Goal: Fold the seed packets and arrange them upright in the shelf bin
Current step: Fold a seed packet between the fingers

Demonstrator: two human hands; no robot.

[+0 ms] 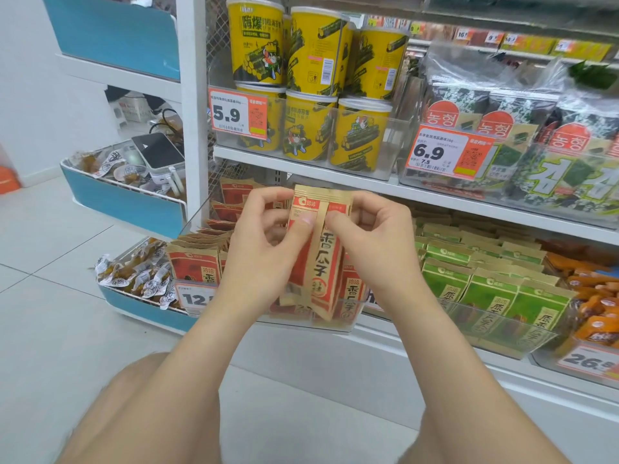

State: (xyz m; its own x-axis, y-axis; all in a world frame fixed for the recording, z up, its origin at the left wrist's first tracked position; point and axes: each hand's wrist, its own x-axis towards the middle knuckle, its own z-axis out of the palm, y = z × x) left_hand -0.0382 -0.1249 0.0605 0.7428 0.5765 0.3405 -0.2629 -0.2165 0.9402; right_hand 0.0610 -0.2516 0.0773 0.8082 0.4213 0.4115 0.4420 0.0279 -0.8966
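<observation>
pinching red seed packet (322,252) at frame centre | left hand (264,239) and right hand (370,239) both curling fingers (306,218) round its top | holding it upright in front of clear shelf bin (338,326) | standing inside bin, lower left: more red packets (192,267)

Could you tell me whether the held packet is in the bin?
Out: left hand and right hand hold the red seed packet before the clear bin.

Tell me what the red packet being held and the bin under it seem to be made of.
The seed packet: likely kraft paper, matte tan with red print; it shows sharp creases where the left hand and right hand pinch it. Any inner lining is not visible. The shelf bin: probably hard clear plastic, glossy; packets show through its front wall.
</observation>
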